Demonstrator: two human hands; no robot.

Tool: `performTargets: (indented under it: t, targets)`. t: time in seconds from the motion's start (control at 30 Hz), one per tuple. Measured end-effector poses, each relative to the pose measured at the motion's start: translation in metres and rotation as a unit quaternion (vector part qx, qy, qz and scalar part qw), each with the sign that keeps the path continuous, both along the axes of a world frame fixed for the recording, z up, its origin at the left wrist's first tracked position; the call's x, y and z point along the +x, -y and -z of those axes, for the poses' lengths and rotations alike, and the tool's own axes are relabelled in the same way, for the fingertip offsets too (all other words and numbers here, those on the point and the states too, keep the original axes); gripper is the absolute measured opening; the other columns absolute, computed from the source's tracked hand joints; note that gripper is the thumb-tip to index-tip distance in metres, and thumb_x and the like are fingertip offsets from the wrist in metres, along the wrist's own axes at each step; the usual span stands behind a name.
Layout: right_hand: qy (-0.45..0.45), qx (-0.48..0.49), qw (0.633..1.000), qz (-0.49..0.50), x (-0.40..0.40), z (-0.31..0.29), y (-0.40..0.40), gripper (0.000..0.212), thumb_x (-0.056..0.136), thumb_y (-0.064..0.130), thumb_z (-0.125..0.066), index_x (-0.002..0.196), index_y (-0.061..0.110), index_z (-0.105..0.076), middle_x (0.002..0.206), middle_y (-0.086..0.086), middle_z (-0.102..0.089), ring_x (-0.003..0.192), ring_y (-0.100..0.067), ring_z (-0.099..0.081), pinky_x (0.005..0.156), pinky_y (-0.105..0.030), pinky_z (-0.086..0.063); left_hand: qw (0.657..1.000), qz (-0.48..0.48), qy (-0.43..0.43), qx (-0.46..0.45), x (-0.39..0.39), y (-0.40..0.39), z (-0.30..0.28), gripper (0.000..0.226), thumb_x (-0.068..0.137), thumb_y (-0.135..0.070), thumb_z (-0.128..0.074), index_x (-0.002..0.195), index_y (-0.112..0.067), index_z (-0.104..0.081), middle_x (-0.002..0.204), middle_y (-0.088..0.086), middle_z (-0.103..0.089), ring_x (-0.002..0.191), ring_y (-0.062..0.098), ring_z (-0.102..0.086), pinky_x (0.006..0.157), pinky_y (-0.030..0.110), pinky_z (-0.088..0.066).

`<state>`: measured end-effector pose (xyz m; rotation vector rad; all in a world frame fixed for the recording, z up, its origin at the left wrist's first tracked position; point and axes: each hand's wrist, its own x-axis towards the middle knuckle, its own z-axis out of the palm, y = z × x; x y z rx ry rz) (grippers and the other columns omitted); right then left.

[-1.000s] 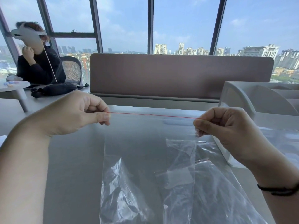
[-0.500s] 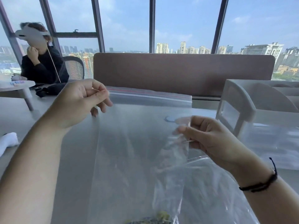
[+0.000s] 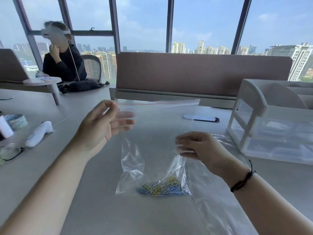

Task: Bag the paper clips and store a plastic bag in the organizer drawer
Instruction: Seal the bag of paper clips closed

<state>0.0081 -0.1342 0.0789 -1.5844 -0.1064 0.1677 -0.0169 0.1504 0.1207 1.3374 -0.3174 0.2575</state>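
A clear zip plastic bag (image 3: 152, 133) with a red seal line hangs upright over the desk. Blue and yellow paper clips (image 3: 162, 187) lie heaped in its bottom, which rests on the desk. My left hand (image 3: 105, 128) pinches the bag's top left corner between thumb and forefinger, with the other fingers spread. Lower down, my right hand (image 3: 199, 150) pinches the bag's right side. A second clear bag (image 3: 218, 209) lies flat under my right forearm. The white organizer (image 3: 250, 106) with clear drawers stands to the right, its drawers shut.
A tape roll (image 3: 16, 121), a white cylinder (image 3: 4, 128) and a white soft object (image 3: 39, 133) lie at the left edge. A brown divider (image 3: 194, 72) closes the desk's far side, with a cable port (image 3: 201, 118) before it. Another person (image 3: 62, 61) sits back left.
The bag's top was stretched taut between both hands; now my right hand has slid down its right side, my left fingers have spread, and the clips show at the bottom.
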Motion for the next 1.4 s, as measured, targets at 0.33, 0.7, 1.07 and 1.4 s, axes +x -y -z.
performTargets:
  t: [0.33, 0.7, 1.07, 1.4]
  targets:
    - [0.096, -0.171, 0.981, 0.004, -0.037, 0.02, 0.022, 0.022, 0.091, 0.004, -0.064, 0.089, 0.019, -0.079, 0.076, -0.01, -0.075, 0.055, -0.009, -0.055, 0.054, -0.021, -0.043, 0.959, 0.284, 0.0, -0.001, -0.04, -0.025, 0.065, 0.031, 0.087, -0.035, -0.075, 0.094, -0.006, -0.069, 0.115, 0.028, -0.071, 0.108, 0.043, -0.067, 0.096, 0.056, -0.051]
    - [0.078, -0.083, 0.991, 0.067, -0.025, 0.037, 0.012, 0.005, 0.089, 0.006, -0.07, 0.086, 0.003, -0.073, 0.071, -0.018, -0.069, 0.06, -0.028, -0.07, 0.053, -0.031, -0.058, 0.97, -0.044, -0.234, 0.051, -0.015, 0.006, 0.07, 0.08, 0.054, -0.062, -0.083, 0.117, -0.016, -0.064, 0.115, 0.009, -0.07, 0.043, 0.018, -0.062, 0.038, 0.022, -0.05]
    - [0.155, -0.06, 0.97, 0.176, -0.007, 0.049, 0.02, 0.019, 0.086, -0.011, -0.064, 0.077, 0.002, -0.072, 0.065, -0.014, -0.073, 0.057, -0.026, -0.072, 0.064, -0.041, -0.063, 0.967, -0.059, -0.203, 0.144, 0.011, 0.017, 0.085, 0.006, 0.089, -0.001, -0.069, 0.085, 0.004, -0.07, 0.069, 0.007, -0.075, 0.038, 0.013, -0.062, 0.036, 0.018, -0.045]
    - [0.029, 0.001, 0.997, 0.072, -0.01, 0.053, 0.015, 0.033, 0.089, 0.045, -0.065, 0.112, 0.022, -0.066, 0.095, -0.005, -0.073, 0.047, -0.025, -0.054, 0.039, -0.026, -0.036, 0.986, -0.061, -0.143, 0.063, 0.021, 0.014, 0.09, 0.063, 0.051, -0.046, -0.094, 0.091, -0.001, -0.078, 0.093, 0.018, -0.077, 0.063, 0.026, -0.076, 0.046, 0.025, -0.058]
